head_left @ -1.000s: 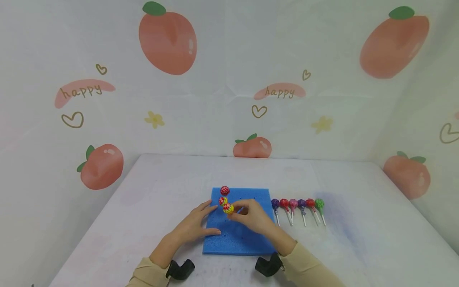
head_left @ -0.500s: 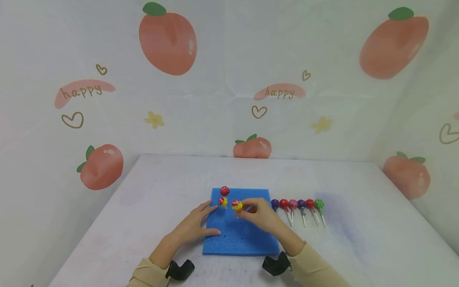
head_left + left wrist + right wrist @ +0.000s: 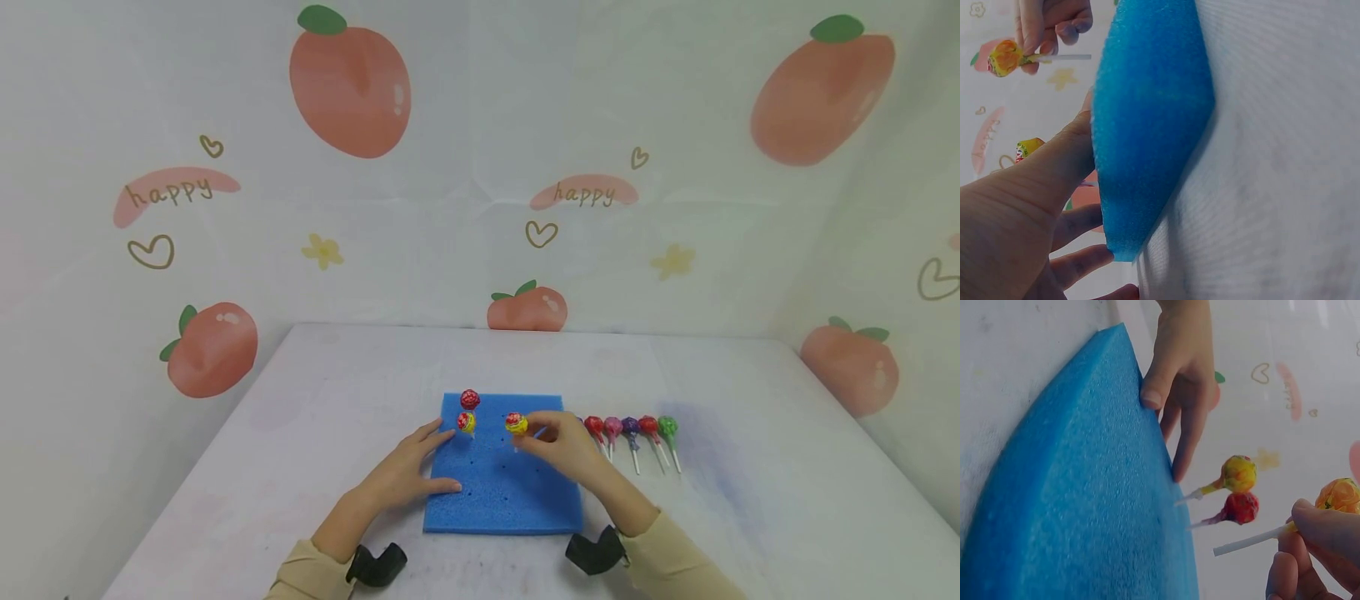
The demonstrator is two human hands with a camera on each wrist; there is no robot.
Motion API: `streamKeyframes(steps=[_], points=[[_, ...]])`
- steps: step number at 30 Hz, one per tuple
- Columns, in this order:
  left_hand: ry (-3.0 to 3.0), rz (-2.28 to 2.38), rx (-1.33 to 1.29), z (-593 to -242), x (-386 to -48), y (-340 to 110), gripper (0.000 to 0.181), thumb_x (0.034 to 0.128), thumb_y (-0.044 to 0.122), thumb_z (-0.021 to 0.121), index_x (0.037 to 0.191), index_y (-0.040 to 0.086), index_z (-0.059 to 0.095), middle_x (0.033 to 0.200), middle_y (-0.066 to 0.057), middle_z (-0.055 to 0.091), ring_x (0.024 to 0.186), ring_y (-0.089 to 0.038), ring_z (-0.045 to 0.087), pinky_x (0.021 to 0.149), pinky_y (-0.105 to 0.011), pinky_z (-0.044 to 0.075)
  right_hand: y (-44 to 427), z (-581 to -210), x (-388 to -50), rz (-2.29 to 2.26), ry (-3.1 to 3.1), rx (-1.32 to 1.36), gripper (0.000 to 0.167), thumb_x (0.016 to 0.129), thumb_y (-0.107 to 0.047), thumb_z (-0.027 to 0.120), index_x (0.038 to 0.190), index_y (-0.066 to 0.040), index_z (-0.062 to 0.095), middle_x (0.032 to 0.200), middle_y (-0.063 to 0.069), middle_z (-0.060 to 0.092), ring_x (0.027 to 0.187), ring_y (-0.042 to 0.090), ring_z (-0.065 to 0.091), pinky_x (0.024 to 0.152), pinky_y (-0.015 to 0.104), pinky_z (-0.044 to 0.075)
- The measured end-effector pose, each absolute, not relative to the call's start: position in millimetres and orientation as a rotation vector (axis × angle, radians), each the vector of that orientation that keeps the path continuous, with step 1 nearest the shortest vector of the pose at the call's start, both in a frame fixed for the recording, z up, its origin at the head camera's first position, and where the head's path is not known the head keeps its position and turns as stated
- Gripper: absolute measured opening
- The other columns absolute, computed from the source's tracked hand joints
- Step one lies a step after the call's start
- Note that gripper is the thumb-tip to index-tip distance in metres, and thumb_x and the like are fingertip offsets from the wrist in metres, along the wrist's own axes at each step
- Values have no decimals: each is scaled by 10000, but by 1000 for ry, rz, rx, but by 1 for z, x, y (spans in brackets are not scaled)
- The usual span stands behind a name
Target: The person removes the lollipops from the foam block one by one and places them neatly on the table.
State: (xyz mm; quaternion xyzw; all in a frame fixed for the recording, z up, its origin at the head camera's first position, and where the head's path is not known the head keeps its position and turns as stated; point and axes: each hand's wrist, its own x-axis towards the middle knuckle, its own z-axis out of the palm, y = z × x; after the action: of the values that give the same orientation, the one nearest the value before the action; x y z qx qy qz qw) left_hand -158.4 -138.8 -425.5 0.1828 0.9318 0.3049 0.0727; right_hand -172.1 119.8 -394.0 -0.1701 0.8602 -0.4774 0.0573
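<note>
A: From your left: white tabletop (image 3: pixel 352 375) under your arms, black bent-tube piece (image 3: pixel 377 565) at your left cuff. Your left hand (image 3: pixel 402 472) is spread, gripping nothing: thumb on top of the flat blue foam board (image 3: pixel 487 510), fingers along its left edge.

B: Standing in the board, far left: yellow-and-red wrapped ball lollipop (image 3: pixel 466 422) near your left fingertips, dark-red wrapped ball lollipop (image 3: pixel 469 400) just behind it. Small dark holes dot the foam nearer you.

A: And the one you're holding?

B: Second yellow-and-red lollipop (image 3: pixel 515 423), above the board, right of that pair. Your right hand (image 3: pixel 561 450) pinches it, thumb and fingers together just under the head; white stick end free, apart from the foam.

A: Past that, black piece (image 3: pixel 595 552) at your right cuff.

B: Then your row on the table right of the board, sticks toward you, left end partly covered by your right hand: red (image 3: pixel 593 425), pink (image 3: pixel 612 427), dark purple (image 3: pixel 630 426), another red (image 3: pixel 648 426), green lollipop (image 3: pixel 667 427).
</note>
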Motion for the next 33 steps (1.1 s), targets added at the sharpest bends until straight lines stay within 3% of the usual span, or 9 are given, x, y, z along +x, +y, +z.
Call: streamKeyframes(steps=[17, 24, 33], points=[[2777, 923, 520, -424, -157, -138, 774, 752, 432, 742, 1383, 94, 447, 1502, -181, 317, 1374, -424, 302, 1062, -610, 319, 145, -394, -172, -1441, 2645, -466, 262, 868, -211, 659, 1067, -42, 674, 971, 141, 682, 717, 154, 594, 623, 162, 498], [2772, 923, 528, -422, -157, -138, 775, 757, 428, 739, 1386, 87, 441, 1502, -186, 314, 1375, -427, 296, 1062, -614, 314, 149, -388, -168, -1450, 2640, -350, 270, 866, -217, 661, 1075, -46, 672, 975, 126, 700, 760, 133, 595, 660, 241, 545], [2773, 923, 537, -423, -157, -138, 778, 757, 434, 736, 1386, 85, 440, 1501, -188, 314, 1372, -429, 299, 1059, -614, 319, 160, -386, -165, -1492, 2632, -331, 287, 874, -209, 653, 1089, -19, 660, 973, 135, 703, 791, 143, 606, 695, 244, 541]])
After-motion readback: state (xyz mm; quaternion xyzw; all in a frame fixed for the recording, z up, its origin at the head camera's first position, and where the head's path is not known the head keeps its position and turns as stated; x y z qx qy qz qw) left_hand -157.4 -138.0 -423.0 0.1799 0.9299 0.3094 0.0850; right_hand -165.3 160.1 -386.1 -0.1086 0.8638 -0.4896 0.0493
